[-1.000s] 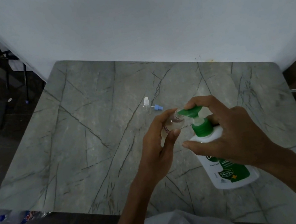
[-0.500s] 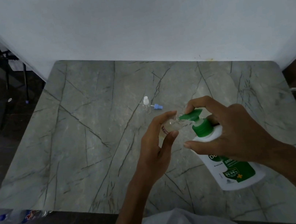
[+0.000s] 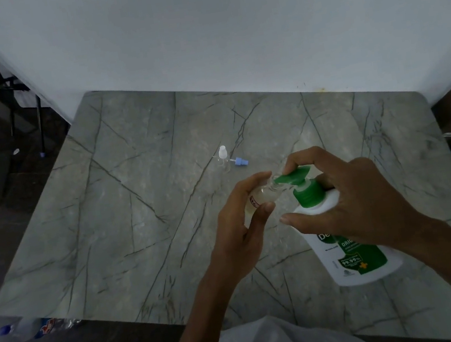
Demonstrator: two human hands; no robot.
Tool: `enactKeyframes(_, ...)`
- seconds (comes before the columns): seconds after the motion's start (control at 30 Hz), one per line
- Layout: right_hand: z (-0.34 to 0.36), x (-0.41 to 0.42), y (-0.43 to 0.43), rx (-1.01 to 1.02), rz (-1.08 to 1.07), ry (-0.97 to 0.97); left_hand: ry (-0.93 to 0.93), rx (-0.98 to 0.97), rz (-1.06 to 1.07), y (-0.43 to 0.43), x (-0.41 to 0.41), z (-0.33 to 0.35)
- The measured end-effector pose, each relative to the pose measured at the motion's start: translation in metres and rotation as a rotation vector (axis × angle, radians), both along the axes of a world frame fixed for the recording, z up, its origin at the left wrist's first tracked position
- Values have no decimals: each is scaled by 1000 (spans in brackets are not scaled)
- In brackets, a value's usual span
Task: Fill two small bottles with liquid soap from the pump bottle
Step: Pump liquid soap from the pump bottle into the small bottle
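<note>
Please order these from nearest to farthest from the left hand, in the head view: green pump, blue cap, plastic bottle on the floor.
1. Green pump: just right of the left hand.
2. Blue cap: lying beyond it.
3. Plastic bottle: on the floor, far left.

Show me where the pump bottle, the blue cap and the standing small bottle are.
pump bottle (image 3: 357,256), head view, on its label.
blue cap (image 3: 240,162), head view, on its body.
standing small bottle (image 3: 223,158), head view, on its neck.
</note>
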State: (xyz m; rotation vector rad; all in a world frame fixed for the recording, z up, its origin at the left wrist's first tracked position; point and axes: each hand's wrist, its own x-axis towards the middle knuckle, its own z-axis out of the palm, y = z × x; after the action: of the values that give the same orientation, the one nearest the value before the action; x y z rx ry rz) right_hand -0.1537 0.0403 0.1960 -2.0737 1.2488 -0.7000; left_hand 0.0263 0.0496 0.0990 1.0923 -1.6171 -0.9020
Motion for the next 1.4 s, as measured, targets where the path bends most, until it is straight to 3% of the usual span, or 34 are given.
enactKeyframes(0.53,5,-3,2,24,6,6,-8,-15,13,3,-3,-2)
enactKeyframes(1.1,7,-1,3,13,26,20,158,35,41,4,-10,-1)
enactKeyframes(1.4,10,-1,-1,-37,58,50,153,71,23,7,-12,-4)
